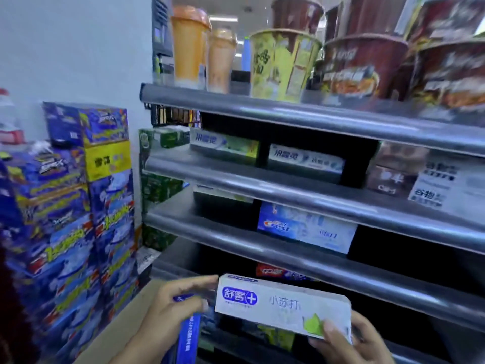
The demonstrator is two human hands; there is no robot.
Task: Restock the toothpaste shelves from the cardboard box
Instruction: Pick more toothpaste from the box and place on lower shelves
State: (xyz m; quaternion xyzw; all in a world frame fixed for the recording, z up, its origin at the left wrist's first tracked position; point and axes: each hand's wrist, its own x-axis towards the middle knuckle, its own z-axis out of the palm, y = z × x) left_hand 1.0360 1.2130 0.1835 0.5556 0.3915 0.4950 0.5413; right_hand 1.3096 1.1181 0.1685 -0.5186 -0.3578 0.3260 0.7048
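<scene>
The right hand (349, 340) gripped the right end of a white toothpaste box (283, 303), thumb on its front, holding it level before the lower shelves (315, 269). The left hand (173, 311) reached its fingertips to the box's left end and, as far as the blur allowed, clasped a blue box (187, 337) upright. A Crest box (304, 227) lay on the shelf above.

Retail premises are indicated: tiered metal shelving (288, 190) is stocked with boxed toothpaste (305, 158) and instant-noodle cups (364, 69), and printed cartons (78, 206) are stacked alongside. What appear to be shelf labels (430, 185) are blurred.
</scene>
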